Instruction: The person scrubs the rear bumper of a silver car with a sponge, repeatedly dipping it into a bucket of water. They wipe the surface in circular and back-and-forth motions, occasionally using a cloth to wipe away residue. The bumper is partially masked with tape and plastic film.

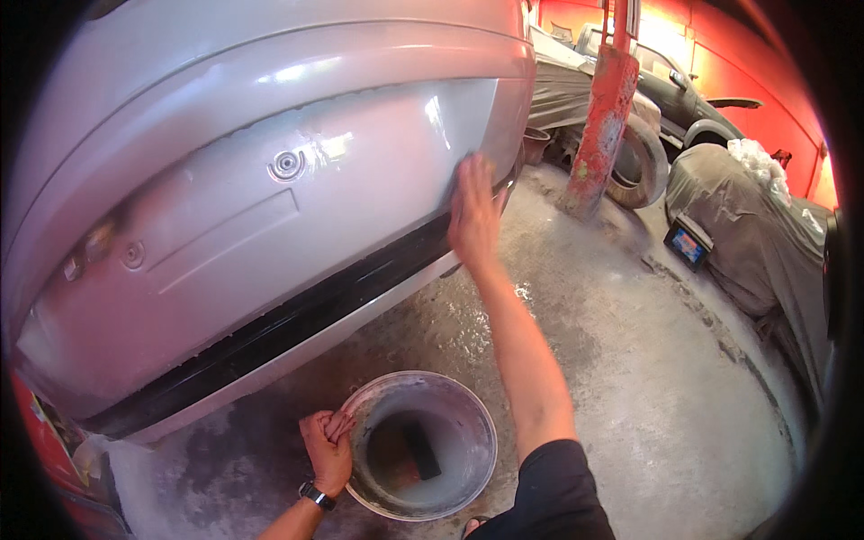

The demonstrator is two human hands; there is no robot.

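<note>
My right hand (474, 211) lies with fingers stretched out against the right end of a pale silver-grey car rear panel (360, 180), just above a dark strip (297, 315). A dark patch shows along the hand's edge; whether it is shadow or a thin pad I cannot tell. Lower down, my left hand (328, 450), with a watch on its wrist, is closed beside the left rim of a round bucket (486, 432). Its fingertips come up to the rim, and what they hold, if anything, is hidden. Cloudy water and a dark rectangular piece (421, 452) show inside the bucket.
A worn red post (605, 126) rises from the concrete floor (648, 378) at the right. Behind it lies a tire (641, 162). Farther right, a grey cover (747, 216) drapes a bulky form, with a small boxy object (689, 243) against it. Another car (670, 85) stands farther back.
</note>
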